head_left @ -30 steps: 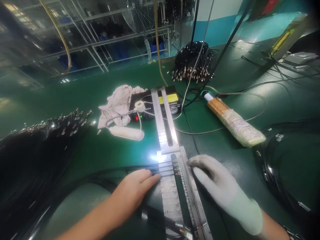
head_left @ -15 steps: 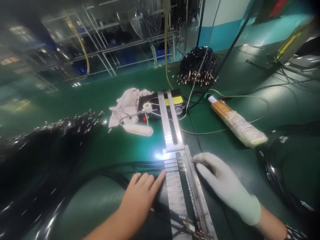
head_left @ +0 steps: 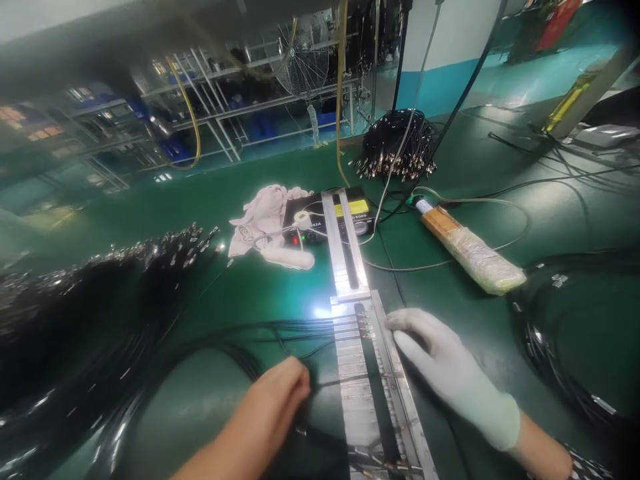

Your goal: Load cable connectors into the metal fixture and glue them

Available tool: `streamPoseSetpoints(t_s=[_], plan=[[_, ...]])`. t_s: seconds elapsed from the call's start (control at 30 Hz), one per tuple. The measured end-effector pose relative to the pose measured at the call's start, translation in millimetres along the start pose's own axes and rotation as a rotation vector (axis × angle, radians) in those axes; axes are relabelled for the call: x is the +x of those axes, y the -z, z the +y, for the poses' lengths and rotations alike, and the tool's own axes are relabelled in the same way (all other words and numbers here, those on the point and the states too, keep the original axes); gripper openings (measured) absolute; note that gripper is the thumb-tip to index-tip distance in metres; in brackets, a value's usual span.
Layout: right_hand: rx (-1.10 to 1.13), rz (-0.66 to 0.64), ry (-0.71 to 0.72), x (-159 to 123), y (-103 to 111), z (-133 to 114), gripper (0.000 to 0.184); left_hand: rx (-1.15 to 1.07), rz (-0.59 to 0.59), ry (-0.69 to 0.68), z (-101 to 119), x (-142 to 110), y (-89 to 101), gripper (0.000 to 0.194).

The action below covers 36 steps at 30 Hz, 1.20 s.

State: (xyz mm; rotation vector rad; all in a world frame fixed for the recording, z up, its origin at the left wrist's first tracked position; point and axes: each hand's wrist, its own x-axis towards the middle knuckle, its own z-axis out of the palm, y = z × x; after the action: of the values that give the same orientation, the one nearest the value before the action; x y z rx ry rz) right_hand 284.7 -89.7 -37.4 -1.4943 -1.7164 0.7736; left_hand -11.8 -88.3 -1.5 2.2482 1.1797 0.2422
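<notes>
My bare left hand (head_left: 273,407) is closed on a thin black cable (head_left: 330,382), which runs rightward from its fingers over the metal slotted fixture (head_left: 353,387). Several black cables (head_left: 305,327) lie side by side in the fixture's upper slots, their metal tips (head_left: 367,327) over its dark central channel. My right hand (head_left: 440,360) wears a white glove. Its forefinger rests at the fixture's right rail, with thumb and forefinger apart and nothing between them. More cable ends (head_left: 370,459) lie across the fixture's near end.
A black control box (head_left: 305,233) stands beyond the fixture, beside crumpled white cloth (head_left: 265,213). A wrapped wooden-handled tool (head_left: 465,247) lies on the right. Black cable bundles lie at left (head_left: 100,300), far back (head_left: 400,143) and right (head_left: 550,360).
My left hand has drawn back from the fixture's slots and down, its fingers closing on a cable. My right hand stays at the rail. The view has shifted slightly.
</notes>
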Motion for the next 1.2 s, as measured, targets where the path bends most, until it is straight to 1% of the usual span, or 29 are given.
streamPoseSetpoints(t_s=[0.07,0.13,0.23,0.3,0.37,0.4,0.47,0.57,0.63,0.7,0.9,1.1,1.2], plan=[[0.002,-0.007,-0.006,-0.1,-0.5,0.2,0.021,0.085,0.088,-0.037,-2.1,11.0,-12.8,0.023],[0.013,-0.002,-0.009,0.4,-1.0,0.4,0.021,0.140,0.151,-0.108,-1.5,20.2,-27.8,0.014],[0.039,0.009,-0.018,1.0,-1.8,0.7,0.021,0.092,0.217,-0.202,5.1,29.4,-47.2,0.022],[0.055,0.014,-0.026,0.9,-2.2,1.3,0.020,0.015,0.227,-0.244,10.6,34.0,-52.7,0.022],[0.063,0.020,-0.027,0.6,-2.4,2.1,0.019,-0.010,0.212,-0.283,13.7,38.2,-50.1,0.020],[0.064,0.023,-0.027,0.5,-2.4,2.6,0.019,0.022,0.214,-0.305,13.8,40.0,-46.3,0.021],[0.064,0.023,-0.027,0.3,-2.5,3.4,0.018,0.166,0.246,-0.354,11.1,42.7,-36.6,0.024],[0.059,0.015,-0.029,0.4,-2.6,3.7,0.018,0.412,0.329,-0.417,2.6,44.7,-24.2,0.028],[0.058,0.020,-0.023,0.5,-2.3,3.0,0.017,0.501,0.363,-0.450,-3.2,45.7,-20.0,0.029],[0.060,0.029,-0.016,0.6,-1.6,2.0,0.017,0.552,0.364,-0.470,-7.6,47.1,-18.0,0.030],[0.056,0.036,-0.001,1.4,-0.6,2.2,0.017,0.583,0.354,-0.542,-13.9,52.7,-14.4,0.029],[0.045,0.026,0.005,1.7,0.3,1.9,0.017,0.637,0.324,-0.642,-11.9,56.1,-8.4,0.030],[0.050,0.010,-0.014,2.3,1.7,-0.3,0.017,0.608,0.340,-0.646,-11.4,56.2,-8.7,0.029]])
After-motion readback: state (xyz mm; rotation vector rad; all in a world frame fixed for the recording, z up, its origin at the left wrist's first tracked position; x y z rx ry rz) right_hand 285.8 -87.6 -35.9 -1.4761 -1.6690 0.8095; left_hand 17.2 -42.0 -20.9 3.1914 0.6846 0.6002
